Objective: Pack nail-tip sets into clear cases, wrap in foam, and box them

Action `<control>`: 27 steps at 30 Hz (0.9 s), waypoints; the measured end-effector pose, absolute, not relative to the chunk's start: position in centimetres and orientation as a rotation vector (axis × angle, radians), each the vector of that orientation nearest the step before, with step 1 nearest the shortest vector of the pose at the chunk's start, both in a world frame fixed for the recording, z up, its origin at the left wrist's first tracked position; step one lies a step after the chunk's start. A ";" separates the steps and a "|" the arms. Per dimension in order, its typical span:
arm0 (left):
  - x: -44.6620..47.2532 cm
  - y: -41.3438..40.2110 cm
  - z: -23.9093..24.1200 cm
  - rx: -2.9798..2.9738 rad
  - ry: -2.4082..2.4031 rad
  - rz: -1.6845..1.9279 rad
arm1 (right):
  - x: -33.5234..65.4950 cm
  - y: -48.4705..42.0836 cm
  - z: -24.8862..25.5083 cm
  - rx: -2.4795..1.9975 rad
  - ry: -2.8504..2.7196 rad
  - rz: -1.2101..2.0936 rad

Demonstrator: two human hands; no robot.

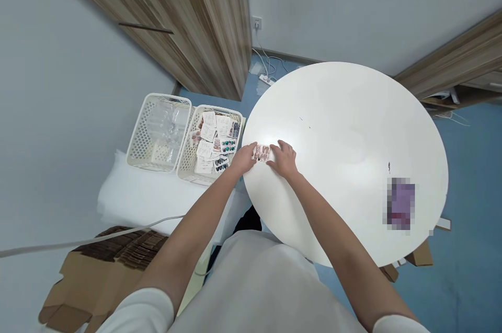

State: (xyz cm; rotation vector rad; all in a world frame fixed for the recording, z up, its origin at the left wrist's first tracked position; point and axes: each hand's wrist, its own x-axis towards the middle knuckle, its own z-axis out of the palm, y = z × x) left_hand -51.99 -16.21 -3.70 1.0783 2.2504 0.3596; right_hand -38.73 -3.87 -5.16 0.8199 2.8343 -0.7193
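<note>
A small card of pinkish-brown press-on nails [262, 153] is at the left edge of the round white table [345, 113]. My left hand [245, 158] pinches the card's left side between thumb and fingers. At its right side, the thumb and index finger of my right hand [284, 159] close on the edge, the other fingers curled. Just left of the table, a white basket [201, 181] holds several similar nail cards, some with green or dark nails, others showing printed white backs.
A second white basket [138, 137] holds clear plastic bags [167, 121]. White foam wrap [129, 186] lies beneath the baskets, with flattened cardboard [94, 280] nearer me. A blurred purple item [402, 202] lies on the table's right side. A power strip [266, 80] sits on the floor.
</note>
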 end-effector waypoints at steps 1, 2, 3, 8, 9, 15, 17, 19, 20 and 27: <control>-52.1 -16.2 -3.9 1.076 2.251 0.380 | -38.8 -3.9 -5.2 0.830 2.828 -0.713; -52.1 -16.2 -4.1 1.075 2.249 0.399 | -38.9 -3.9 -5.2 0.840 2.823 -0.706; -52.1 -16.2 -4.2 1.074 2.247 0.415 | -39.0 -4.0 -5.2 0.849 2.819 -0.702; -52.0 -16.5 -4.5 1.078 2.229 0.472 | -38.9 -4.3 -5.5 0.868 2.821 -0.706; -52.0 -16.6 -4.5 1.075 2.229 0.475 | -38.8 -4.4 -5.5 0.864 2.826 -0.708; -51.4 -16.5 -3.9 1.041 2.246 0.459 | -38.1 -4.6 -6.0 0.825 2.854 -0.690; -51.3 -16.4 -3.8 1.025 2.251 0.440 | -38.1 -4.6 -6.0 0.838 2.842 -0.689; -51.2 -16.3 -3.8 1.016 2.247 0.435 | -38.4 -4.6 -6.0 0.858 2.818 -0.689; -51.2 -16.3 -3.9 1.013 2.244 0.437 | -38.5 -4.5 -5.9 0.871 2.805 -0.689; -50.0 -16.9 -3.4 0.941 2.261 0.498 | -39.0 -4.7 -5.4 0.891 2.795 -0.708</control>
